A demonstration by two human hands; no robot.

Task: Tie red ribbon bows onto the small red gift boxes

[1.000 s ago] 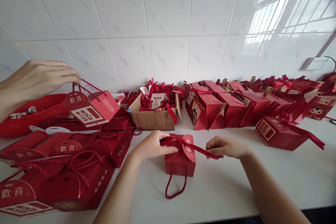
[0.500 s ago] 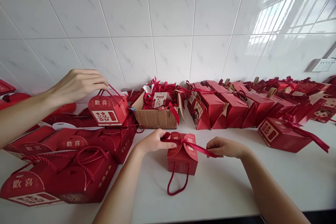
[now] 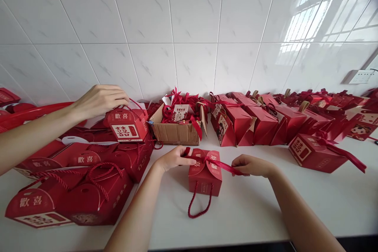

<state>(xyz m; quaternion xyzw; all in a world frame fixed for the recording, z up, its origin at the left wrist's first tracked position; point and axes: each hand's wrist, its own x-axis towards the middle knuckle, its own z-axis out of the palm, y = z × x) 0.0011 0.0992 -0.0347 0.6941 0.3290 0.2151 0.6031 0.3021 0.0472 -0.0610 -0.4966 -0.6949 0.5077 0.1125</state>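
A small red gift box [image 3: 204,177] stands on the white tabletop in front of me, its rope handle hanging down toward me. Across its top runs a red ribbon [image 3: 220,163], knotted at the middle. My left hand [image 3: 176,158] pinches one end of the ribbon at the box's upper left. The other end is pulled out to the right, held between the closed fingers of my right hand [image 3: 251,165]. Both hands stay at the ribbon, with the box between them.
Another person's hand [image 3: 99,101] grips a red box [image 3: 127,124] by its cord at left, above several red boxes [image 3: 97,201]. A cardboard carton [image 3: 177,134] of ribbons stands behind. Rows of red boxes [image 3: 267,124] and a ribboned box [image 3: 315,153] occupy the right.
The other person's hand and its box have shifted slightly right. My hands and the ribbon look almost unchanged, and the view has turned a little.
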